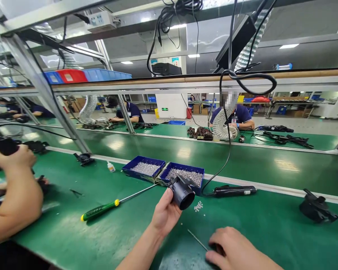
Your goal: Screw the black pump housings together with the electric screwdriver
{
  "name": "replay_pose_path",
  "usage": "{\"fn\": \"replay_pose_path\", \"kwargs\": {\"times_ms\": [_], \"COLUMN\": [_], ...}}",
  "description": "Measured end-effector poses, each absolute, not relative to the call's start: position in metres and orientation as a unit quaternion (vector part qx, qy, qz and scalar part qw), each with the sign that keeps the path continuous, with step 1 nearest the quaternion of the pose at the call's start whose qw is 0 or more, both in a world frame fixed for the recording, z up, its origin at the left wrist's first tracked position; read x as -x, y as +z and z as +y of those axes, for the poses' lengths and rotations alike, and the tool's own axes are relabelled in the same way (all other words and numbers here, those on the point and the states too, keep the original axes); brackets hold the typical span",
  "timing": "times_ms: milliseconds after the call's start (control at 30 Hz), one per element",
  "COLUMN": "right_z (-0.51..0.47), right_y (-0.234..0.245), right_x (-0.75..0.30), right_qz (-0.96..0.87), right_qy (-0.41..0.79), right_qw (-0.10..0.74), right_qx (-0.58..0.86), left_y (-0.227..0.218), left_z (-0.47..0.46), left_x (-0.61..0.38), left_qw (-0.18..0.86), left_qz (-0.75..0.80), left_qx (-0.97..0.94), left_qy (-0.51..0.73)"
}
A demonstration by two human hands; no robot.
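Observation:
My left hand (167, 212) is closed round a black plastic cylindrical housing (183, 193), its open round end tilted toward me. It is raised over the bench in front of two blue bins (195, 168) of small metal parts. Lower right, my right hand (232, 247) is low over the bench, fingers curled in. One end of a thin metal rod (197, 240) runs in between its thumb and fingers; the rest of the grip is hidden. Small loose metal pieces (198, 206) lie between the hands and the bins.
A green-handled screwdriver (101, 210) points toward the bins. Behind lies a black electric screwdriver (235, 191) with its cable. Another black housing (317, 207) stands far right. A small white bottle (110, 167) is left of the bins. A co-worker's arm (18, 198) occupies the left.

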State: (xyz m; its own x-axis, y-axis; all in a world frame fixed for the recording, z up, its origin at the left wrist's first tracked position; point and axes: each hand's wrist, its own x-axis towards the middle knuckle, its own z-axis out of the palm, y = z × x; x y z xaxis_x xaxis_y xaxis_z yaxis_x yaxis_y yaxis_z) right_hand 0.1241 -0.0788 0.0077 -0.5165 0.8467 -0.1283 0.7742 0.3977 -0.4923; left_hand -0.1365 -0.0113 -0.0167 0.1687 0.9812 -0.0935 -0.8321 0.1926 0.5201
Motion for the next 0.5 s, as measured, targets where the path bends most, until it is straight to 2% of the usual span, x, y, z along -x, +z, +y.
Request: {"fn": "replay_pose_path", "kwargs": {"times_ms": [200, 367, 500], "right_z": [-0.026, -0.019, -0.016], "right_y": [-0.009, -0.031, -0.014], "right_x": [-0.058, -0.026, -0.073], "right_qz": [-0.863, -0.876, -0.896], "right_qy": [0.231, 0.173, 0.074], "right_qw": [0.134, 0.110, 0.087], "right_qx": [0.428, 0.436, 0.429], "left_y": [-0.011, -0.005, -0.012], "left_z": [-0.014, -0.027, -0.031], "left_x": [0.135, 0.127, 0.126], "left_qw": [0.745, 0.731, 0.748], "left_qz": [0.189, 0.190, 0.172], "left_qx": [-0.243, -0.315, -0.312], "left_qy": [0.592, 0.574, 0.561]}}
